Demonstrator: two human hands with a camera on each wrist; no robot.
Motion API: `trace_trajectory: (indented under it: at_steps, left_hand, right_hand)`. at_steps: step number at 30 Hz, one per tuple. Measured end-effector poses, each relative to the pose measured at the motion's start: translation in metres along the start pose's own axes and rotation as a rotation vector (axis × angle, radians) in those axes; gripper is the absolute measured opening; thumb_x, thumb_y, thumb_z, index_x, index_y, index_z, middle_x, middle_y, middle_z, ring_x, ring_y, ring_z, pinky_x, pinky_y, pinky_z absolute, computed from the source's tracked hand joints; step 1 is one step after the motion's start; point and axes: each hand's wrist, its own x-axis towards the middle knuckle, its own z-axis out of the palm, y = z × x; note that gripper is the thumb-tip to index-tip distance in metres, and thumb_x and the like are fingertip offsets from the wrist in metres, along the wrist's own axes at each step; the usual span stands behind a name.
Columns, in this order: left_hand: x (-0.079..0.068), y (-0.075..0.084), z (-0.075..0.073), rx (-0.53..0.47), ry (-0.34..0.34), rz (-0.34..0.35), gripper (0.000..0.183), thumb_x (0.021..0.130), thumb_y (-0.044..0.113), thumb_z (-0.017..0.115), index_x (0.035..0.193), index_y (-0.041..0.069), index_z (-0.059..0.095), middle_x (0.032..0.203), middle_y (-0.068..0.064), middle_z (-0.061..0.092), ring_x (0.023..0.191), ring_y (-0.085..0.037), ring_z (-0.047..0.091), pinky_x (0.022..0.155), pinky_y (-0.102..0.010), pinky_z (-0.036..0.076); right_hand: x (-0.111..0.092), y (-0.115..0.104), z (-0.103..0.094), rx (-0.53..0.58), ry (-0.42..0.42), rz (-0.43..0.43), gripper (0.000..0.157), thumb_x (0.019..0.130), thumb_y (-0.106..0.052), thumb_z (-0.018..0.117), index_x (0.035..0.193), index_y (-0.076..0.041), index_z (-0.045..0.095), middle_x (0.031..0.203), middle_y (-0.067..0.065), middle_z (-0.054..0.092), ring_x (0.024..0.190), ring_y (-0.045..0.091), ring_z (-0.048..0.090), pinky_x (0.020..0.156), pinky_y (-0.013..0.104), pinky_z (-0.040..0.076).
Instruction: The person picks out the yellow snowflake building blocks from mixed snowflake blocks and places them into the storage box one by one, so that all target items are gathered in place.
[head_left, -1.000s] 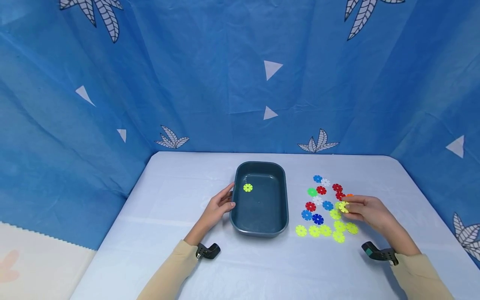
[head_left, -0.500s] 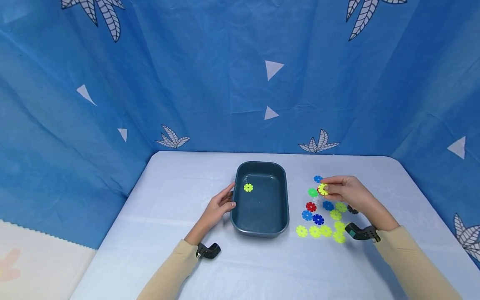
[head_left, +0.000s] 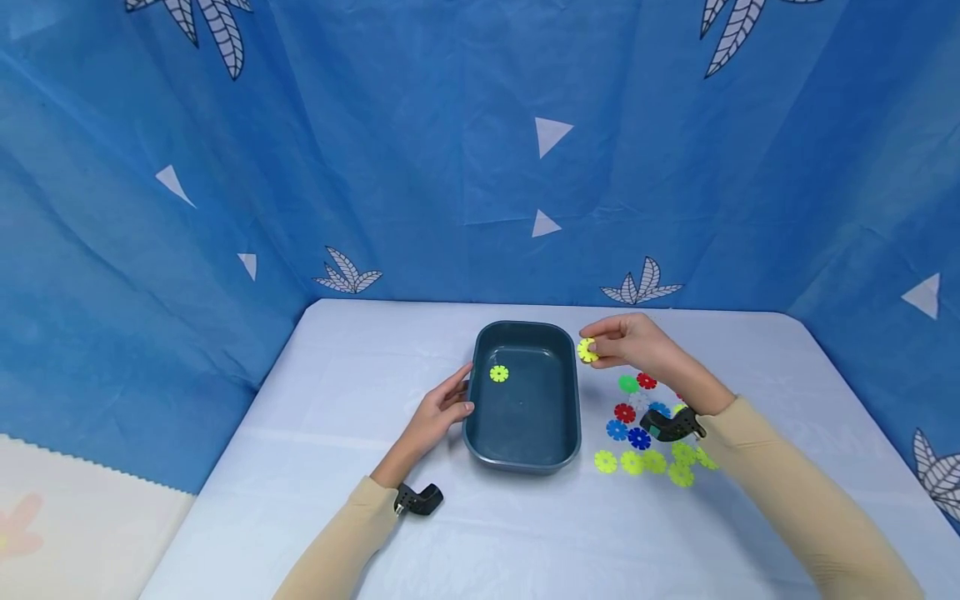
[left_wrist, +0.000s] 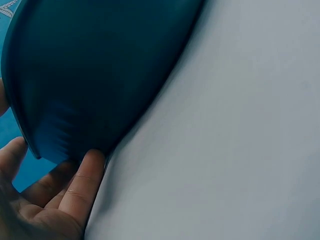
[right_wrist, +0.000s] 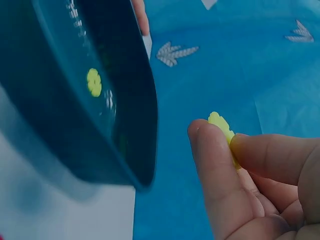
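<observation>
My right hand [head_left: 626, 343] pinches a yellow notched plastic snowflake disc [head_left: 587, 350] between thumb and fingers, just right of a dark teal plastic bin [head_left: 522, 467]. In the right wrist view the same held disc [right_wrist: 221, 126] is tilted nearly edge-on, apart from the bin wall. My left hand [head_left: 441, 407] rests against the bin's left side with extended fingers. Up close in the left wrist view, its fingers [left_wrist: 82, 187] touch the bin's outer wall [left_wrist: 100, 90]. Inside the bin lies one yellow disc [head_left: 498, 373].
Right of the bin, several loose discs lie on the white-covered table [head_left: 510, 542], among them a red disc [head_left: 625, 412], a dark blue disc [head_left: 639, 438] and a yellow disc [head_left: 605, 462]. My right forearm hides some. A blue curtain [head_left: 420, 167] stands behind.
My right hand, pinching the yellow disc, has moved left and away from me, from the loose discs to beside the bin's right rim. The left hand and bin have stayed put.
</observation>
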Motion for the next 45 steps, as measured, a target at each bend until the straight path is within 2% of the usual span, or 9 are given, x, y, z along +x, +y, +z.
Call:
trace_trajectory:
  at_steps: [3, 7, 14, 20, 26, 31, 35, 45]
  left_hand:
    - [0.0, 0.0, 0.0, -0.001, 0.0, 0.014, 0.067, 0.097, 0.013, 0.06, 0.159, 0.021, 0.038, 0.152, -0.025, 0.05, 0.136, -0.041, 0.055, 0.099, -0.044, 0.06]
    - [0.001, 0.0, 0.0, -0.005, -0.003, 0.018, 0.067, 0.097, 0.013, 0.061, 0.159, 0.021, 0.038, 0.151, -0.025, 0.051, 0.136, -0.041, 0.055, 0.099, -0.043, 0.061]
    - [0.001, 0.0, 0.0, -0.002, -0.011, 0.019, 0.067, 0.097, 0.013, 0.061, 0.16, 0.02, 0.037, 0.153, -0.026, 0.049, 0.137, -0.042, 0.054, 0.1, -0.044, 0.06]
    - [0.001, 0.002, 0.0, 0.002, -0.022, 0.012, 0.067, 0.098, 0.012, 0.06, 0.16, 0.02, 0.036, 0.153, -0.026, 0.048, 0.138, -0.042, 0.053, 0.101, -0.043, 0.06]
    - [0.002, 0.002, 0.0, 0.002, -0.026, 0.006, 0.067, 0.098, 0.012, 0.06, 0.16, 0.02, 0.035, 0.153, -0.026, 0.047, 0.138, -0.042, 0.052, 0.101, -0.044, 0.059]
    - [0.002, 0.003, 0.0, -0.011, -0.036, 0.005, 0.067, 0.099, 0.013, 0.06, 0.16, 0.021, 0.035, 0.152, -0.026, 0.048, 0.138, -0.042, 0.053, 0.102, -0.045, 0.059]
    - [0.002, 0.002, -0.001, -0.017, -0.043, 0.009, 0.067, 0.099, 0.014, 0.06, 0.161, 0.02, 0.034, 0.152, -0.027, 0.048, 0.139, -0.042, 0.052, 0.103, -0.045, 0.058]
    - [0.002, 0.0, -0.001, -0.01, -0.039, 0.009, 0.067, 0.099, 0.014, 0.06, 0.161, 0.019, 0.034, 0.153, -0.028, 0.047, 0.138, -0.043, 0.053, 0.103, -0.044, 0.058]
  right_hand:
    - [0.01, -0.009, 0.008, -0.014, -0.012, -0.003, 0.039, 0.1, -0.008, 0.061, 0.136, 0.007, 0.059, 0.12, 0.022, 0.07, 0.094, 0.021, 0.076, 0.085, 0.033, 0.065]
    - [0.023, -0.019, 0.017, -0.024, -0.034, -0.01, 0.038, 0.1, -0.007, 0.061, 0.136, 0.007, 0.059, 0.121, 0.022, 0.071, 0.099, 0.027, 0.076, 0.087, 0.036, 0.064]
    - [0.043, -0.03, 0.039, -0.005, -0.084, -0.029, 0.037, 0.1, -0.004, 0.06, 0.134, 0.008, 0.061, 0.124, 0.026, 0.069, 0.088, 0.016, 0.075, 0.091, 0.042, 0.063]
    - [0.058, -0.034, 0.064, -0.004, -0.116, -0.031, 0.036, 0.099, -0.004, 0.06, 0.132, 0.008, 0.063, 0.123, 0.025, 0.07, 0.083, 0.013, 0.074, 0.092, 0.045, 0.062]
    - [0.067, -0.031, 0.089, -0.034, -0.131, -0.01, 0.033, 0.098, -0.004, 0.06, 0.129, 0.006, 0.066, 0.121, 0.022, 0.07, 0.089, 0.021, 0.076, 0.093, 0.045, 0.062]
    - [0.073, -0.025, 0.105, -0.033, -0.132, 0.01, 0.028, 0.098, -0.002, 0.061, 0.124, 0.004, 0.069, 0.116, 0.02, 0.072, 0.09, 0.022, 0.075, 0.085, 0.038, 0.065]
    - [0.078, -0.019, 0.112, -0.041, -0.129, 0.026, 0.024, 0.097, -0.002, 0.063, 0.119, 0.001, 0.071, 0.113, 0.018, 0.073, 0.089, 0.021, 0.074, 0.078, 0.033, 0.066]
    - [0.085, -0.006, 0.122, -0.013, -0.126, 0.078, 0.021, 0.094, 0.002, 0.064, 0.114, 0.002, 0.072, 0.111, 0.017, 0.071, 0.085, 0.019, 0.072, 0.075, 0.032, 0.066]
